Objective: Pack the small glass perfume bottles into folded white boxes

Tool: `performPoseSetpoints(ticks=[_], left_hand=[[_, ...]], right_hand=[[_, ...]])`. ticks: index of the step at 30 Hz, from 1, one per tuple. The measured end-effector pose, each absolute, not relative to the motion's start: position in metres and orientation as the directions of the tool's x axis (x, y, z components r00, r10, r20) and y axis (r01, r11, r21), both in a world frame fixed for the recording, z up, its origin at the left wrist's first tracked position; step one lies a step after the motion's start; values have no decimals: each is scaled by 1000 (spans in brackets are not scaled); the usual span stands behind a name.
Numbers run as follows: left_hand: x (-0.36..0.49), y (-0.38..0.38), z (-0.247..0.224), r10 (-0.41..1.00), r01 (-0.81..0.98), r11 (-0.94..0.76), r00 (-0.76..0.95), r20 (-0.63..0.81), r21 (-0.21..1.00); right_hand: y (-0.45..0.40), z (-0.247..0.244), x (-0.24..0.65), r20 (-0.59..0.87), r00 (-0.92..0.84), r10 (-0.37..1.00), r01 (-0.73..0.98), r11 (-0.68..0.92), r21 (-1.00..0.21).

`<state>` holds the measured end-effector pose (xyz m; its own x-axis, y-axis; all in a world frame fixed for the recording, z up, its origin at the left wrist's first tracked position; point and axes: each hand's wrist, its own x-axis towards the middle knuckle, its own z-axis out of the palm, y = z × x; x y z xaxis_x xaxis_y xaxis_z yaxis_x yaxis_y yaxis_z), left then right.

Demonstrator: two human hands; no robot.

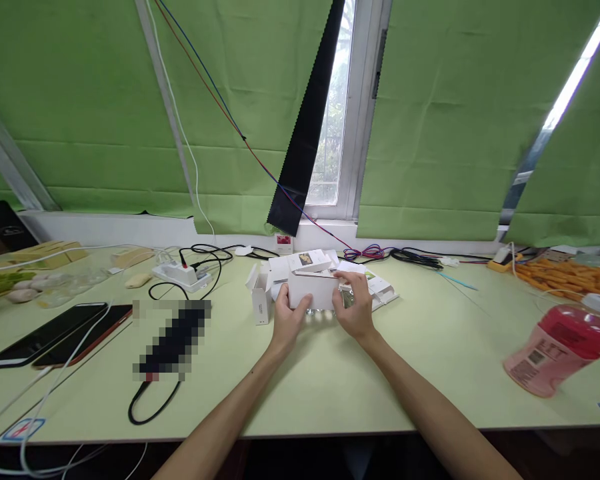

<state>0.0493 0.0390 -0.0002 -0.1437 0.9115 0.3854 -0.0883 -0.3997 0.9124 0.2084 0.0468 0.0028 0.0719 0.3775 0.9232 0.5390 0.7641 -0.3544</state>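
A small white box is held up between both hands above the pale green table. My left hand grips its left end, thumb on the near face. At the right end, my right hand has its thumb and fingers on the box, with the index finger bent over the top edge. Just left of the hands an open white box stands upright with its flap raised. Behind them lies a pile of flat white boxes, some with small printed pictures. Something clear and shiny shows partly beneath the held box.
Two phones and a power strip with black cables lie at left. A pixelated dark object is nearer. On the right are a pink-labelled bottle and an orange pile. Cable coils run along the back.
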Motion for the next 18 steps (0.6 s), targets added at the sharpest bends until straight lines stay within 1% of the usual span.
performPoseSetpoints(ticks=[6,13,18], left_hand=[[47,41,-1,907,-81,-404,-168,387,911],[47,39,0,906,-72,-394,-198,374,916],[47,39,0,893,-57,-412,-227,390,910]], right_hand=[[47,3,208,922,41,385,548,763,-343],[48,2,206,936,-50,349,575,777,-259],[47,1,205,925,-118,361,620,755,-215]])
